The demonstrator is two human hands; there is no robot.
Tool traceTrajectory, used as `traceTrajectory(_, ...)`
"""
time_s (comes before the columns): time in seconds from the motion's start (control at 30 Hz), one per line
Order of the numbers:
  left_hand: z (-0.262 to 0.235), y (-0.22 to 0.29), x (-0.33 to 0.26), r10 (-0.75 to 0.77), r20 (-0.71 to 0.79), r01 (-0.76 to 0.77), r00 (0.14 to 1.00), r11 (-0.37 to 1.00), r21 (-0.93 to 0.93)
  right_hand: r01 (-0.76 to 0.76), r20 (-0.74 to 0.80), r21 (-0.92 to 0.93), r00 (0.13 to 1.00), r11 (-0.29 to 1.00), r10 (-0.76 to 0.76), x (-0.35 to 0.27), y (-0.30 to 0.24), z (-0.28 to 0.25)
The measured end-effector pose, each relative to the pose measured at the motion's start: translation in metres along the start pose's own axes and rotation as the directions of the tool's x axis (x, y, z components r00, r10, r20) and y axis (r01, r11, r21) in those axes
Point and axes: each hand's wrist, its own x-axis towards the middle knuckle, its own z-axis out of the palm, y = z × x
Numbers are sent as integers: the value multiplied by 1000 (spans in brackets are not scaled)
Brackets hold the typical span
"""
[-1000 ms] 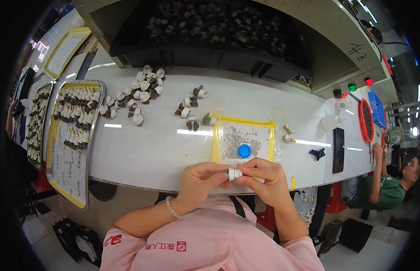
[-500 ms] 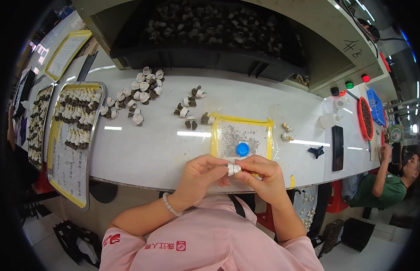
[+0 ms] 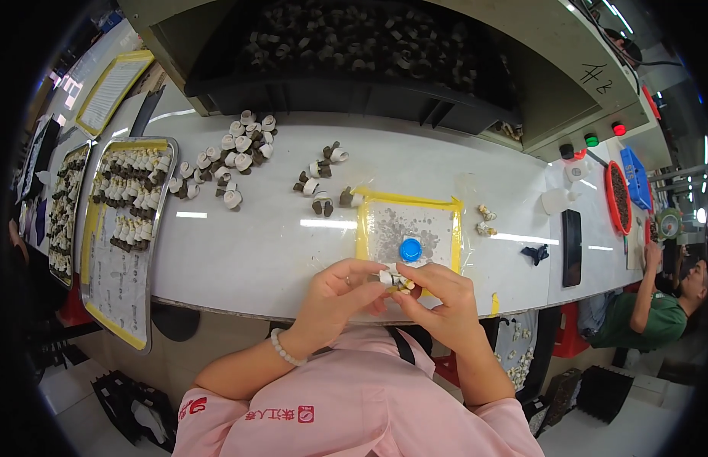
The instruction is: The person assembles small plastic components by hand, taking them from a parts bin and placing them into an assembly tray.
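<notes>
In front of my chest, over the table's near edge, both hands meet around a small toy figure. My left hand (image 3: 339, 297) pinches its white part (image 3: 386, 277) between thumb and fingers. From the other side, my right hand (image 3: 448, 295) grips a white-and-yellow part of the figure (image 3: 403, 284). The two parts touch or nearly so; fingers hide where they meet. Just beyond my fingertips stands a round blue cap (image 3: 410, 250), on a stained white sheet (image 3: 438, 222) edged with yellow tape.
White-and-brown figure pieces (image 3: 243, 145) lie heaped at left, with several more (image 3: 321, 171) nearer. A metal tray (image 3: 114, 286) holds rows of figures. Two small figures (image 3: 486, 221) lie right of the sheet. A dark bin (image 3: 354, 103) of pieces stands behind. A co-worker (image 3: 666, 312) sits far right.
The piece between my hands has been turned, and its white-and-yellow part now shows at my right fingertips. My fingers have shifted slightly; both hands stay in place.
</notes>
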Motion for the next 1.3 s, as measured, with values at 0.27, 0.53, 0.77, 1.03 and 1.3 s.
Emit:
traceTrajectory(0.27, 0, -1, 2, -53, -25, 53, 998, 999, 9, 1, 29, 30, 1000, 1000, -2, -4, 1, -5)
traceTrajectory(0.53, 0, -3, 2, -55, -17, 56, 998, 997, 53, -48, 73, 45, 996, 998, 45, -3, -4, -7)
traceTrajectory(0.77, -1, -6, 3, -15, -21, 16, 1000, 998, 65, -45, 80, 41, 996, 998, 42, -1, -4, -7)
traceTrajectory(1.03, -1, -7, 3, -16, -41, 19, 999, 996, 87, -34, 88, 13, 996, 999, 32, -1, -5, -8)
traceTrajectory(1.3, 0, -7, 3, -6, -13, 7, 1000, 997, 79, -28, 72, 14, 997, 1000, 27, -5, -2, -5)
